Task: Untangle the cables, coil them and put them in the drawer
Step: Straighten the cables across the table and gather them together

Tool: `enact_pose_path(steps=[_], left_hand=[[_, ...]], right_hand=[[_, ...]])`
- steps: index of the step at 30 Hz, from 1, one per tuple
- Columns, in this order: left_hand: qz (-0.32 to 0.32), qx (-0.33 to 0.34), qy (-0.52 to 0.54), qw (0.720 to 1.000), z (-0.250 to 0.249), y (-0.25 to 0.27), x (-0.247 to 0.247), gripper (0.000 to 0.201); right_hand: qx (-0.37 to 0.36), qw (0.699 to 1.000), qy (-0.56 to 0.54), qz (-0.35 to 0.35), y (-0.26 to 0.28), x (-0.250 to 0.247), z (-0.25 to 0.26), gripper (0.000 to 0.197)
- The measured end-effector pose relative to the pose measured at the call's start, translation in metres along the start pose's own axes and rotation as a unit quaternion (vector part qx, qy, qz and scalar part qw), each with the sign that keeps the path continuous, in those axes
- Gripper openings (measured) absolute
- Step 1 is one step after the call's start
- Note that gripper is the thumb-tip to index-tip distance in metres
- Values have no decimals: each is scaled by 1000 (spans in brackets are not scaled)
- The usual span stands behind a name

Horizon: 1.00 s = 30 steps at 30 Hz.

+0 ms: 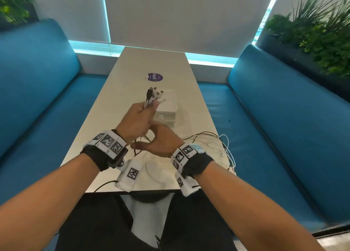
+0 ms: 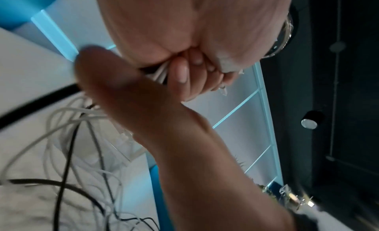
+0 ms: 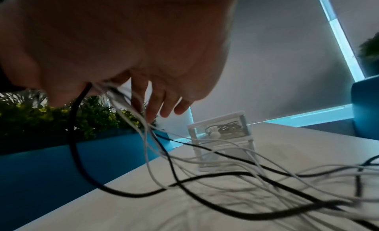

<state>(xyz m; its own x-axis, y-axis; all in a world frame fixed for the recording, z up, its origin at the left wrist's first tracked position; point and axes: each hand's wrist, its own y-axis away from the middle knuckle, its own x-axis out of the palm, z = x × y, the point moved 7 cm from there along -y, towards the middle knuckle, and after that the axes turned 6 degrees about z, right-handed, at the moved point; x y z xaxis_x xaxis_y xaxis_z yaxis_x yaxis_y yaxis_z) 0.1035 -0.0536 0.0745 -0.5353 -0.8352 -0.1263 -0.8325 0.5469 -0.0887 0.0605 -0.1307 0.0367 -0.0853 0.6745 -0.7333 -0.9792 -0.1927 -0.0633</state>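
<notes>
The left hand (image 1: 136, 121) grips a bunch of cables (image 1: 217, 142) in its curled fingers, plug ends (image 1: 154, 95) fanning out above the fist. The right hand (image 1: 161, 141) sits just below it, fingers loosely spread among the hanging strands; whether it pinches any, I cannot tell. Loose loops trail right over the pale table (image 1: 121, 91). A small white drawer unit (image 1: 167, 108) stands just beyond the hands. Blue benches (image 1: 274, 118) flank both sides.

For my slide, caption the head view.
Left hand grips bundled cable ends while right hand combs trailing cables.
</notes>
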Motion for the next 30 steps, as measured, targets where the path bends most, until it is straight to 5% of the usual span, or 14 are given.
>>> enact_pose_path(steps=[5, 11, 15, 21, 25, 30], left_hand=[[3, -5, 105, 994, -5, 6, 2, 47], [-33, 11, 138, 990, -9, 3, -6, 50], [-115, 37, 175, 977, -19, -2, -43, 48], [-305, 30, 152, 940, -5, -12, -115, 44], [-467, -40, 50, 882, 9, -1, -193, 55], [-484, -52, 12, 873, 33, 6, -237, 52]], right_hand=[[-14, 996, -6, -88, -5, 0, 1, 53], [-1, 1000, -5, -19, -10, 11, -1, 13], [5, 997, 73, 8, -3, 7, -14, 27], [82, 980, 174, 41, 15, -14, -67, 32], [219, 945, 242, 29, 61, -52, -144, 28], [372, 881, 292, 4, 142, -91, -223, 19]])
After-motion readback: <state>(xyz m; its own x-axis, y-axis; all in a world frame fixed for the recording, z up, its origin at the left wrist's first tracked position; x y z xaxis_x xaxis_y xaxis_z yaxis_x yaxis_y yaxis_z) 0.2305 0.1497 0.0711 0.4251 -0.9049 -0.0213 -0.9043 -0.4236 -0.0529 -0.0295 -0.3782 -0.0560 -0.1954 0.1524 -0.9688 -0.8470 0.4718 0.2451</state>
